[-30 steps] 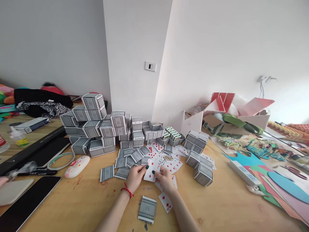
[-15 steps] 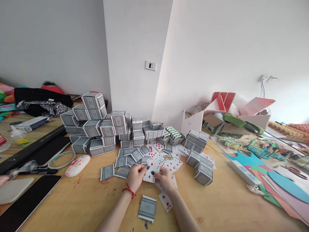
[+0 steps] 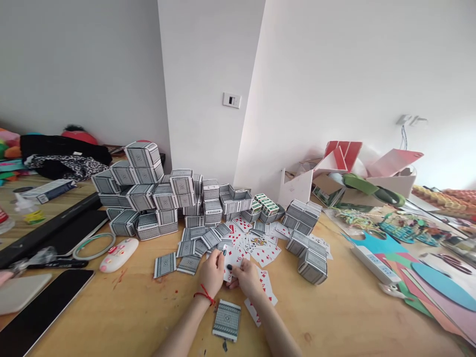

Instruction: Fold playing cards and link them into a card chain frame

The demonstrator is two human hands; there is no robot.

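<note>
Card (image 3: 232, 259), white w/ red pips, is face up btwn the two hands, tilted a bit & off the table (image 3: 148, 317); L hand (image 3: 211, 272) is clamped on its L edge, dark thumbnail by the upper corner, fingers behind mostly hidden; R hand (image 3: 248, 278) is clamped too, thumb laid over the lower face, fingertips curled beneath; so most of the card sits in the gap btwn the hands, its top part clear of both thumbs; red string bracelet (image 3: 204, 295) on L wrist.

Just beyond the grip: spread of face-up cards (image 3: 265, 252), overlapping; more face-up cards (image 3: 265, 283) by R forearm, partly covered by it; nr L hand, folded pieces (image 3: 189, 246) w/ grey patterned backs, some overlapping; one patterned square (image 3: 226, 320) lies alone btwn the forearms.

Farther out: stacked card-back blocks (image 3: 143, 198) back L; smaller block cluster (image 3: 312, 265) to R; green-patterned boxes (image 3: 266, 206) btwn them; white mouse (image 3: 119, 255) far L; pwr strip (image 3: 376, 265) far R, by coloured sheets (image 3: 446, 287).
</note>
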